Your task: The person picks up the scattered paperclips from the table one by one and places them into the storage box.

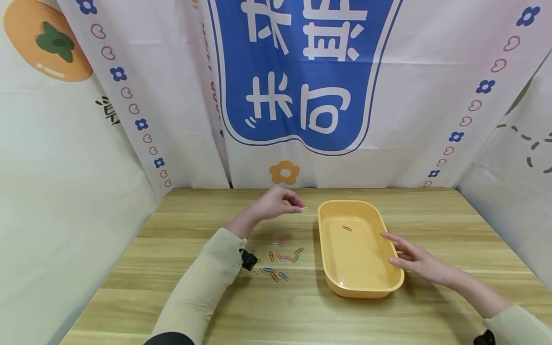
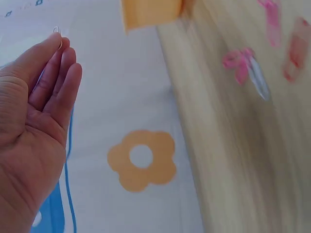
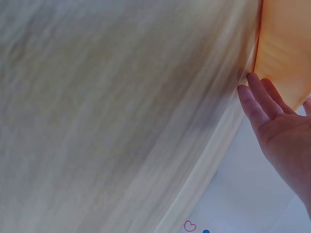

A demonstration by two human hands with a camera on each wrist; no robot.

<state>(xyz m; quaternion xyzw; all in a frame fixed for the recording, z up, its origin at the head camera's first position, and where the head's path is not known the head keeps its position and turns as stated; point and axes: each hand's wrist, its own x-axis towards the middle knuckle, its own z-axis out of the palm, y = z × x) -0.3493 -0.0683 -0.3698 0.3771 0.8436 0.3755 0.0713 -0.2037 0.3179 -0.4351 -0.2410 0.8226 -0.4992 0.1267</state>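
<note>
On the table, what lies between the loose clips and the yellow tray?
Nothing: in the head view, only bare table shows between the loose clips and the tray.

The left hand pinches a white paperclip while the right hand touches the yellow tray

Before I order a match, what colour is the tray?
The tray is warm yellow, clearest in the head view.
</note>
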